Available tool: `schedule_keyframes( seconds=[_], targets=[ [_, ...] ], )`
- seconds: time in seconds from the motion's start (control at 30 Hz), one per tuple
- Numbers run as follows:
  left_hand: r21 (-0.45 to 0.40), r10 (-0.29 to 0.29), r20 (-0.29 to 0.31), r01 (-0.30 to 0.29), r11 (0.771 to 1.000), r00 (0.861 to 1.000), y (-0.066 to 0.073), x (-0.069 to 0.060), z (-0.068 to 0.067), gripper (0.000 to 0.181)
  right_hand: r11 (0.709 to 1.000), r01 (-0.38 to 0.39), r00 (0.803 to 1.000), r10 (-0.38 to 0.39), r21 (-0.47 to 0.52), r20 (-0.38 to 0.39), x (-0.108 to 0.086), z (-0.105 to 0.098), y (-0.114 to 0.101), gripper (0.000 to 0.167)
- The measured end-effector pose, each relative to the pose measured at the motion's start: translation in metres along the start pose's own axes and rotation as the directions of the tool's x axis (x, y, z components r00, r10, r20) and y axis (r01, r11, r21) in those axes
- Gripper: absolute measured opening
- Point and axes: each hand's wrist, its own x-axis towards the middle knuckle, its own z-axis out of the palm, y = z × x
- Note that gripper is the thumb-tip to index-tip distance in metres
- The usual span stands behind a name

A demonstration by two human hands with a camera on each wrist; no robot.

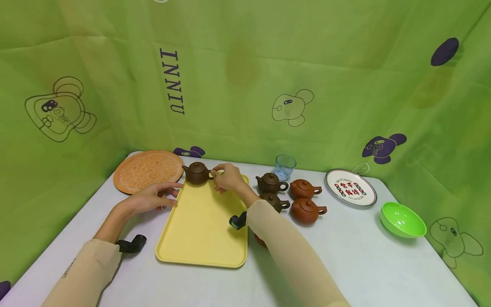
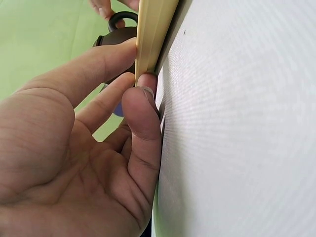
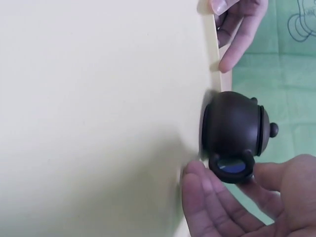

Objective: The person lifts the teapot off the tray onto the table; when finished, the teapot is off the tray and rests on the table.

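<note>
A dark brown teapot [image 1: 197,173] stands upright at the far left corner of a yellow tray [image 1: 203,226]. My right hand [image 1: 228,177] pinches its handle, seen closer in the right wrist view, where thumb and fingers [image 3: 197,192] meet around the handle of the teapot [image 3: 234,123]. At the tray's left side, my left hand [image 1: 153,198] grips the rim. In the left wrist view, fingertips of the left hand [image 2: 89,153] lie on both sides of the tray edge [image 2: 155,29].
Right of the tray stand several teapots, dark brown [image 1: 270,183] and reddish brown [image 1: 307,211], one mostly hidden by my right sleeve. A blue glass [image 1: 284,166], a white plate [image 1: 350,200] and a green bowl [image 1: 402,219] stand farther right. An orange round mat [image 1: 147,168] lies left.
</note>
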Motion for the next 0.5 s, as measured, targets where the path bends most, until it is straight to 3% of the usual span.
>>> schedule_keyframes(
  seconds=[0.5],
  targets=[
    [0.004,0.001,0.008,-0.001,1.0,1.0,-0.0009,0.0002,-0.0006,0.067,0.996,0.034,0.999,-0.033,0.084,-0.015,0.0029,0.0062,0.0078,0.029]
  ],
)
